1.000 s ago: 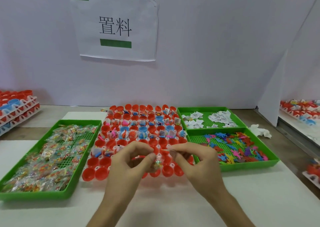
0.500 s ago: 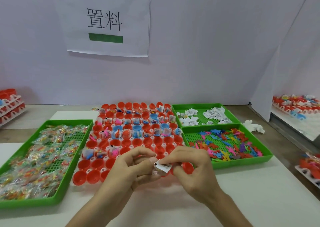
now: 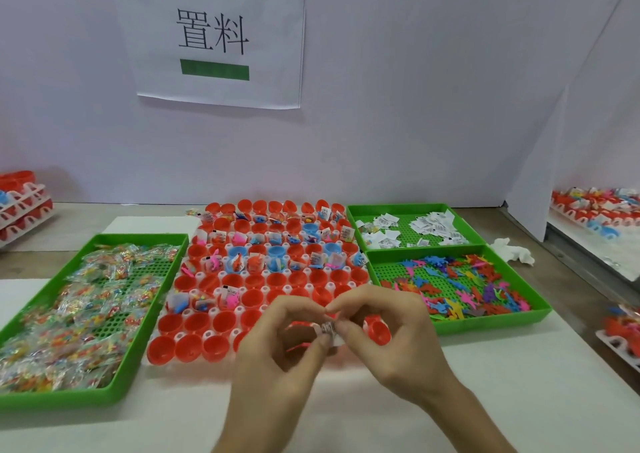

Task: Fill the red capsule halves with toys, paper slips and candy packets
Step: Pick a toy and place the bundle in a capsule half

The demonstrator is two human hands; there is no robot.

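A white rack of red capsule halves lies in the middle of the table; the far rows hold toys and slips, the near rows look bare. Above the rack's near right part, my left hand and my right hand meet. Together their fingertips pinch a small white paper slip; a red shape shows under my left fingers, too hidden to identify. Candy packets fill the green tray on the left. More paper slips lie in the far right tray, small colourful toys in the near right tray.
Stacked racks of red halves stand at the far left, filled racks at the far right behind a white partition. A crumpled white tissue lies right of the trays. A paper sign hangs on the back wall.
The camera has tipped down and come closer. My hands moved slightly toward me and to the right, and the white slip between the fingertips now looks folded smaller.
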